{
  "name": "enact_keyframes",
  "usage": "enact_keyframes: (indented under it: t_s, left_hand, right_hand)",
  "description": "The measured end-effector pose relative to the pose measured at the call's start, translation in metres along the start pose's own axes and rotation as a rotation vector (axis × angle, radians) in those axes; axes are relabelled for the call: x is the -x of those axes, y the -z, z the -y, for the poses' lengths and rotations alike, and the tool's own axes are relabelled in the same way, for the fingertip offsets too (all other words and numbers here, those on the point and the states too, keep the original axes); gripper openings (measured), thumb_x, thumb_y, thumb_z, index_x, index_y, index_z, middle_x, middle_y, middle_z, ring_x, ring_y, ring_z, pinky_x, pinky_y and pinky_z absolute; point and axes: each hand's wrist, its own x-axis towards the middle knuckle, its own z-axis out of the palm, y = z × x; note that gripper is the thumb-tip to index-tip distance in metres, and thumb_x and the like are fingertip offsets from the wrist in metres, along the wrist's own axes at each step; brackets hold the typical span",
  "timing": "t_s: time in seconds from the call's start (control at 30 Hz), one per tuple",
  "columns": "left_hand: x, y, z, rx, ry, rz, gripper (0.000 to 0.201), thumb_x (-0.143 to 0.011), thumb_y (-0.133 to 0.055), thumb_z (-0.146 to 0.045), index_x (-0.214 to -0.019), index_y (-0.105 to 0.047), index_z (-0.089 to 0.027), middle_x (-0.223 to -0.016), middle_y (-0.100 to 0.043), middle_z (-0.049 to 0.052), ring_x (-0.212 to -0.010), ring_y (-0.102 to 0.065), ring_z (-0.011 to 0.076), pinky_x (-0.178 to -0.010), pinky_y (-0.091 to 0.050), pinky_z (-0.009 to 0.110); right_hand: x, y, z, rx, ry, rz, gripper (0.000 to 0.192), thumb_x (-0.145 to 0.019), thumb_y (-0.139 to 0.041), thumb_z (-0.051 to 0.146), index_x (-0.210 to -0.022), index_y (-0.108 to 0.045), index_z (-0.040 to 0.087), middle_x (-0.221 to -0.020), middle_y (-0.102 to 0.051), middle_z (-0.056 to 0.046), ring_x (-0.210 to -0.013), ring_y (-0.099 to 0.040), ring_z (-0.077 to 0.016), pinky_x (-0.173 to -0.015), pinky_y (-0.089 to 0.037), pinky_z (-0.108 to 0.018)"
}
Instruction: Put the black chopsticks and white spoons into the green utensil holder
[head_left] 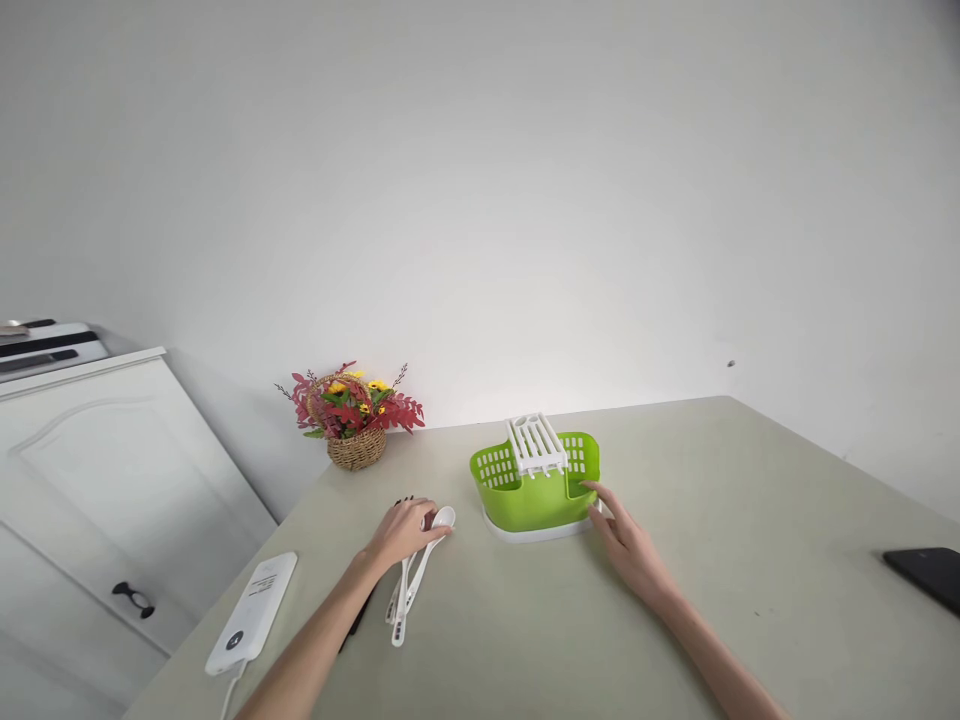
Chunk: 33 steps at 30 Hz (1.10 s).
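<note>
Two or more white spoons lie on the table with a dark, thin utensil beside them, partly under my left arm. My left hand is over their upper ends, thumb and fingers closed around the neck of a white spoon below its bowl. A green plastic basket rests on a white base tray, with a white slotted rack across its top. At its right end, my right hand grips the low rim, index finger over the edge and thumb outside.
A wicker basket of red and yellow flowers stands at the back left. A white power bank with a cable lies at the left edge, near a white cabinet. At far right is a black phone. A wall rises behind the table.
</note>
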Motion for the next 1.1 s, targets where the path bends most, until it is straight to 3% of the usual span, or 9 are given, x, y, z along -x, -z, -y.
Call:
enact_keyframes:
  t_s: [0.27, 0.43, 0.53, 0.67, 0.77, 0.9, 1.0, 1.1]
  left_hand:
    - [0.002, -0.005, 0.006, -0.089, -0.042, -0.041, 0.034, -0.091, -0.059, -0.056, -0.092, -0.068, -0.023, -0.100, -0.071, 0.006, -0.087, -0.066, 0.0243, -0.074, -0.041, 0.031]
    - [0.005, -0.003, 0.010, -0.160, -0.068, -0.084, 0.038, -0.091, -0.059, -0.058, -0.105, -0.068, -0.025, -0.114, -0.070, 0.005, -0.086, -0.068, 0.0225, -0.074, -0.043, 0.031]
    - [0.006, 0.006, 0.009, -0.140, -0.056, -0.161, 0.039, -0.093, -0.056, -0.059, -0.108, -0.066, -0.025, -0.116, -0.070, 0.005, -0.082, -0.067, 0.0206, -0.075, -0.043, 0.031]
    - [-0.004, 0.029, -0.002, -0.052, -0.022, -0.356, 0.034, -0.101, -0.045, -0.051, -0.105, -0.064, -0.023, -0.109, -0.070, 0.007, -0.081, -0.064, 0.0178, -0.078, -0.044, 0.029]
    - [-0.020, 0.050, -0.028, 0.053, -0.101, -0.567, 0.029, -0.104, -0.040, -0.042, -0.103, -0.061, -0.022, -0.100, -0.069, 0.006, -0.088, -0.063, 0.0184, -0.089, -0.045, 0.031]
    - [-0.037, 0.073, -0.094, 0.200, -0.306, -0.775, 0.021, -0.105, -0.043, -0.036, -0.109, -0.058, -0.021, -0.107, -0.068, 0.007, -0.104, -0.062, 0.0214, -0.099, -0.046, 0.039]
    - [-0.036, 0.075, -0.153, 0.220, -0.384, -0.754, 0.025, -0.104, -0.047, -0.039, -0.121, -0.056, -0.022, -0.121, -0.067, 0.010, -0.120, -0.058, 0.0243, -0.107, -0.044, 0.044]
    - [-0.031, 0.058, -0.197, 0.143, -0.400, -0.654, 0.046, -0.102, -0.048, -0.049, -0.138, -0.048, -0.020, -0.139, -0.060, 0.015, -0.136, -0.050, 0.0301, -0.116, -0.040, 0.051]
  right_hand:
    - [0.000, -0.001, -0.001, -0.010, 0.007, -0.026, 0.056, -0.097, -0.038, 0.060, -0.142, -0.052, 0.030, -0.101, -0.076, -0.004, -0.078, -0.065, -0.0186, -0.087, -0.051, -0.032]
    - [-0.001, -0.001, -0.001, 0.001, 0.001, -0.019, 0.056, -0.097, -0.038, 0.060, -0.142, -0.051, 0.030, -0.097, -0.076, -0.003, -0.075, -0.064, -0.0182, -0.087, -0.051, -0.032]
    - [0.000, -0.001, -0.001, -0.006, -0.002, -0.019, 0.056, -0.097, -0.038, 0.060, -0.142, -0.051, 0.029, -0.102, -0.076, -0.005, -0.081, -0.066, -0.0191, -0.090, -0.050, -0.033]
    - [0.001, -0.001, -0.001, 0.002, 0.004, -0.025, 0.057, -0.097, -0.038, 0.061, -0.142, -0.051, 0.029, -0.101, -0.076, -0.005, -0.079, -0.066, -0.0195, -0.088, -0.051, -0.034]
    - [0.001, -0.001, -0.002, 0.026, 0.024, -0.052, 0.056, -0.097, -0.039, 0.061, -0.141, -0.053, 0.031, -0.096, -0.076, -0.004, -0.071, -0.063, -0.0191, -0.080, -0.053, -0.033]
    - [0.002, -0.002, -0.003, 0.048, 0.038, -0.050, 0.055, -0.097, -0.039, 0.061, -0.142, -0.052, 0.032, -0.095, -0.076, -0.003, -0.068, -0.062, -0.0188, -0.075, -0.054, -0.033]
    - [0.002, -0.002, -0.004, 0.054, 0.021, -0.028, 0.054, -0.099, -0.036, 0.061, -0.143, -0.049, 0.034, -0.109, -0.076, -0.005, -0.073, -0.065, -0.0191, -0.081, -0.055, -0.035]
    - [0.001, -0.004, -0.008, 0.030, 0.041, -0.036, 0.051, -0.099, -0.038, 0.061, -0.141, -0.049, 0.035, -0.139, -0.064, -0.007, -0.083, -0.069, -0.0194, -0.087, -0.055, -0.037]
